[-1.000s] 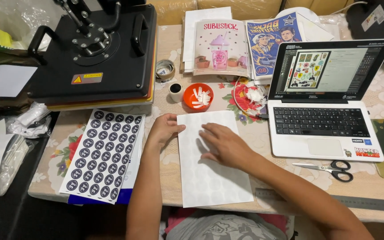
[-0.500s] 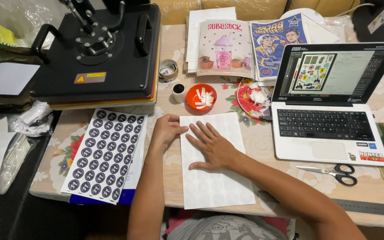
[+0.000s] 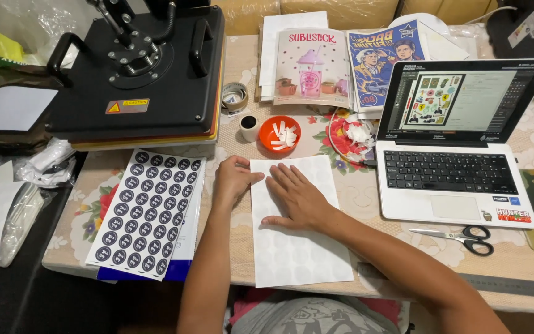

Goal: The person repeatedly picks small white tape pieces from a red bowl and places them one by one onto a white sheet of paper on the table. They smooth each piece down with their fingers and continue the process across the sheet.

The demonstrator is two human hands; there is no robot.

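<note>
Item: white sheet (image 3: 298,247), portrait, lying flat on the tabletop (image 3: 366,192) at the near edge, directly before us; faint rows of round die-cuts show on its surface.

Our right hand (image 3: 298,198): open, palm down, fingers spread, pressing flat on the upper half of the sheet. It grips nothing.

Our left hand (image 3: 233,179): loosely curled, fingertips at the sheet's upper left edge, touching the paper; whether it pinches the edge we cannot tell.

Neighbouring items: sheet of dark round stickers (image 3: 146,213) just left of our left arm, on top of a blue-edged stack; black heat press (image 3: 137,68) behind it; small orange bowl (image 3: 279,133) holding white scraps and a small white cup (image 3: 249,127) just beyond the white sheet; open laptop (image 3: 452,142) to the right; scissors (image 3: 465,236) near its front edge.

Handling note, as we judge it: flattening goes best with the palm kept broad and pressure moved outward from the middle, while the left fingertips pin the corner so the sheet does not skate toward the tabletop's edge.
</note>
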